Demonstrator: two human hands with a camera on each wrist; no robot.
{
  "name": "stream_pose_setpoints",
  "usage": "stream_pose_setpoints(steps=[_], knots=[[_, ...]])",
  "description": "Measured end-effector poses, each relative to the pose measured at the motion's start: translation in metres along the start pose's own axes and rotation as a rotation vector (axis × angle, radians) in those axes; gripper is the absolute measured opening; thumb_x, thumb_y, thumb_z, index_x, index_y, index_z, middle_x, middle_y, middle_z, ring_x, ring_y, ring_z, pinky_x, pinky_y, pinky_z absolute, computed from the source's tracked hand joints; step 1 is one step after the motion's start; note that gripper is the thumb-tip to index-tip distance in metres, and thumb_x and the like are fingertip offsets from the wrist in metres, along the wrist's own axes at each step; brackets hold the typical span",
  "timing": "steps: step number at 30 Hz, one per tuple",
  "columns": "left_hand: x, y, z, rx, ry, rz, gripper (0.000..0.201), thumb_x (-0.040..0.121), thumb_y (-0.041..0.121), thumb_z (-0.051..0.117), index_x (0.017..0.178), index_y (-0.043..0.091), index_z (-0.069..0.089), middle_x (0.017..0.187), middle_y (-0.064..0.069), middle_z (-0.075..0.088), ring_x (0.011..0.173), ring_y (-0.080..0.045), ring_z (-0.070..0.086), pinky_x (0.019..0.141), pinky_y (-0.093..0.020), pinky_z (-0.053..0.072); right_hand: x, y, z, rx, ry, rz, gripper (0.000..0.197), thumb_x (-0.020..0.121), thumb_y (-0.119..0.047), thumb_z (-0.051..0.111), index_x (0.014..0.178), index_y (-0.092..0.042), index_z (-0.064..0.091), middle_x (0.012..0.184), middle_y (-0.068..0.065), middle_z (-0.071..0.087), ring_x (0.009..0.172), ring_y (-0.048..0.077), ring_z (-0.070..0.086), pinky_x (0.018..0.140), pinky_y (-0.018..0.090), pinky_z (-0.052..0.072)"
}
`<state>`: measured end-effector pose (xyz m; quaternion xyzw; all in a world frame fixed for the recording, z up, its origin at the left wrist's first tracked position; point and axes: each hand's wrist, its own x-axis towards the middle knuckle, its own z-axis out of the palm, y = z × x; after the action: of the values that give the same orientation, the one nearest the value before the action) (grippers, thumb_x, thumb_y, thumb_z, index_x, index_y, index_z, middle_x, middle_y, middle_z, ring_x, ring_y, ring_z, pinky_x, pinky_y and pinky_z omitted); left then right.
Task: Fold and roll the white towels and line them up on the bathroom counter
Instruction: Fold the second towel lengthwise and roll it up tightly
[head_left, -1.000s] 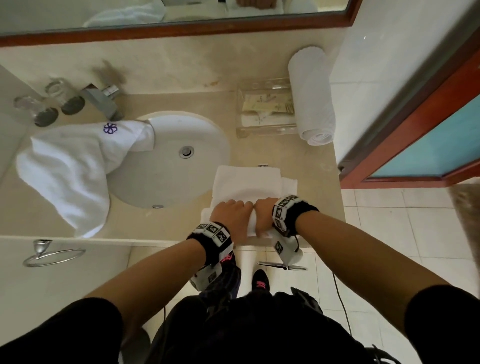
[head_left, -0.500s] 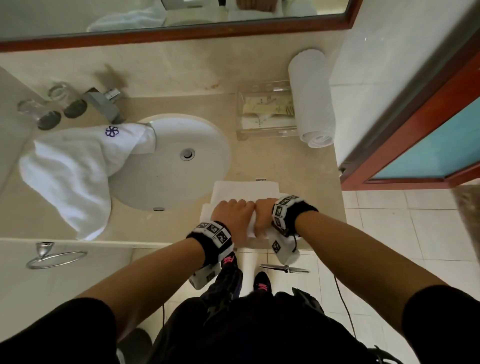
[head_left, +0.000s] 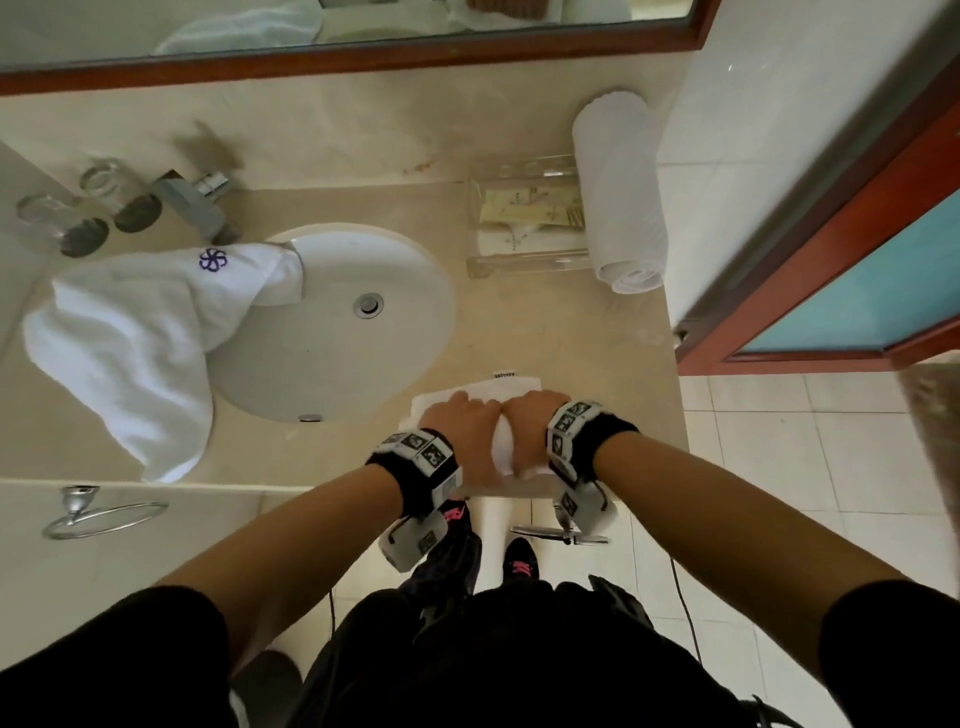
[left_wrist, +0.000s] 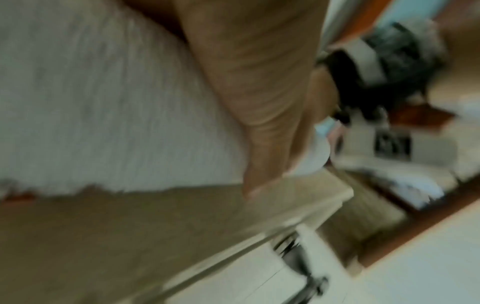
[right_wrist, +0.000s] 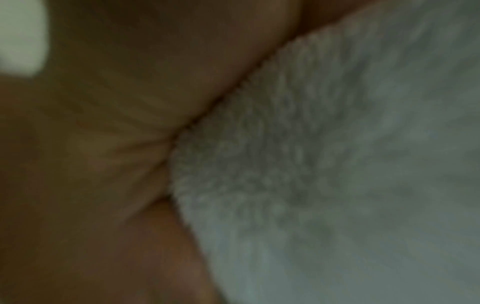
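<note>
A white towel (head_left: 503, 453) lies partly rolled at the front edge of the beige counter (head_left: 571, 338), right of the sink. Both hands sit side by side on top of the roll, my left hand (head_left: 460, 434) and my right hand (head_left: 532, 428), with fingers curled over it. A short flat strip of the towel with a label shows beyond the knuckles. The left wrist view is blurred, showing towel pile (left_wrist: 103, 102) under my hand. In the right wrist view my palm (right_wrist: 116, 123) presses the terry (right_wrist: 337, 164). A finished rolled towel (head_left: 618, 192) lies at the back right. A loose towel (head_left: 130, 332) lies left of the basin.
The round sink (head_left: 337, 332) fills the counter's middle, with a faucet (head_left: 200, 210) and two glasses (head_left: 101, 184) at the back left. A clear tray (head_left: 524, 223) of sachets stands beside the finished roll. A wall and a wooden door frame (head_left: 810, 291) close off the right side.
The roll has advanced away from me under both hands. The flat part of the towel ahead of my knuckles has become much shorter.
</note>
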<state>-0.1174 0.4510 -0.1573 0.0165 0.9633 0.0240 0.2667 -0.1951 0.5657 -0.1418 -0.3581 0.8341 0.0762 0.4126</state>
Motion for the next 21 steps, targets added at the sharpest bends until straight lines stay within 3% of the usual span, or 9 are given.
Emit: stream_pose_setpoints(steps=[2, 4, 6, 8, 10, 11, 15, 18, 21], knots=[[-0.006, 0.001, 0.002, 0.083, 0.094, 0.014, 0.077, 0.062, 0.083, 0.058, 0.11, 0.023, 0.048, 0.098, 0.002, 0.058, 0.091, -0.023, 0.057, 0.073, -0.036, 0.043, 0.036, 0.019, 0.018, 0.031, -0.052, -0.016, 0.043, 0.036, -0.045, 0.077, 0.074, -0.028, 0.066, 0.07, -0.006, 0.067, 0.062, 0.019, 0.066, 0.061, 0.04, 0.061], [-0.005, -0.003, 0.002, 0.0, 0.048, -0.021, 0.069, 0.063, 0.075, 0.065, 0.109, 0.025, 0.049, 0.097, 0.002, 0.062, 0.088, -0.023, 0.062, 0.072, -0.035, 0.048, 0.045, 0.02, 0.023, 0.011, -0.088, -0.038, 0.058, 0.034, -0.053, 0.081, 0.086, -0.036, 0.063, 0.077, -0.012, 0.064, 0.063, 0.012, 0.064, 0.061, 0.034, 0.06], [0.003, -0.01, -0.008, -0.101, -0.082, -0.032, 0.064, 0.062, 0.065, 0.072, 0.111, 0.028, 0.055, 0.098, 0.002, 0.067, 0.086, -0.024, 0.066, 0.073, -0.034, 0.052, 0.018, 0.001, 0.017, 0.0, 0.071, -0.055, 0.058, 0.051, -0.05, 0.081, 0.104, -0.035, 0.063, 0.094, -0.007, 0.066, 0.08, 0.016, 0.065, 0.074, 0.033, 0.056], [0.013, -0.016, -0.017, -0.254, -0.261, -0.024, 0.048, 0.058, 0.055, 0.075, 0.095, 0.027, 0.064, 0.098, -0.004, 0.071, 0.085, -0.026, 0.068, 0.078, -0.036, 0.056, -0.005, -0.009, 0.025, -0.086, 0.271, -0.043, 0.07, 0.068, -0.046, 0.074, 0.129, -0.022, 0.049, 0.12, 0.003, 0.056, 0.106, 0.026, 0.056, 0.09, 0.042, 0.044], [0.022, -0.019, -0.02, -0.361, -0.377, -0.028, 0.039, 0.056, 0.048, 0.082, 0.08, 0.024, 0.065, 0.095, -0.01, 0.072, 0.084, -0.028, 0.068, 0.083, -0.04, 0.056, -0.014, -0.013, 0.035, -0.147, 0.382, -0.031, 0.075, 0.076, -0.046, 0.069, 0.136, -0.016, 0.037, 0.13, 0.007, 0.049, 0.115, 0.031, 0.049, 0.094, 0.045, 0.038], [0.024, -0.017, -0.019, -0.339, -0.401, -0.06, 0.04, 0.059, 0.045, 0.085, 0.084, 0.02, 0.066, 0.095, -0.008, 0.071, 0.083, -0.025, 0.066, 0.082, -0.037, 0.056, -0.01, -0.009, 0.04, -0.121, 0.378, -0.034, 0.075, 0.075, -0.049, 0.068, 0.136, -0.017, 0.038, 0.128, 0.007, 0.051, 0.114, 0.03, 0.051, 0.092, 0.044, 0.039], [0.014, -0.004, -0.014, -0.213, -0.232, -0.104, 0.058, 0.065, 0.055, 0.077, 0.109, 0.021, 0.062, 0.1, 0.001, 0.066, 0.086, -0.02, 0.063, 0.078, -0.032, 0.053, 0.005, 0.006, 0.016, -0.02, 0.201, -0.052, 0.067, 0.052, -0.059, 0.077, 0.11, -0.032, 0.057, 0.1, -0.003, 0.066, 0.087, 0.021, 0.065, 0.073, 0.031, 0.048], [0.0, -0.003, -0.008, 0.064, 0.051, 0.01, 0.074, 0.074, 0.064, 0.062, 0.132, 0.022, 0.041, 0.119, 0.0, 0.056, 0.105, -0.026, 0.056, 0.088, -0.039, 0.045, 0.004, 0.011, -0.005, 0.146, 0.046, -0.051, 0.038, 0.048, -0.043, 0.076, 0.076, -0.023, 0.061, 0.074, -0.001, 0.065, 0.063, 0.019, 0.063, 0.055, 0.03, 0.052], [-0.003, -0.007, 0.002, 0.13, 0.157, 0.017, 0.079, 0.079, 0.067, 0.054, 0.14, 0.021, 0.034, 0.125, -0.003, 0.053, 0.109, -0.029, 0.054, 0.091, -0.041, 0.039, 0.005, 0.012, -0.004, 0.223, 0.081, -0.072, 0.039, 0.046, -0.042, 0.075, 0.077, -0.022, 0.061, 0.072, -0.001, 0.065, 0.063, 0.021, 0.064, 0.06, 0.036, 0.06]])
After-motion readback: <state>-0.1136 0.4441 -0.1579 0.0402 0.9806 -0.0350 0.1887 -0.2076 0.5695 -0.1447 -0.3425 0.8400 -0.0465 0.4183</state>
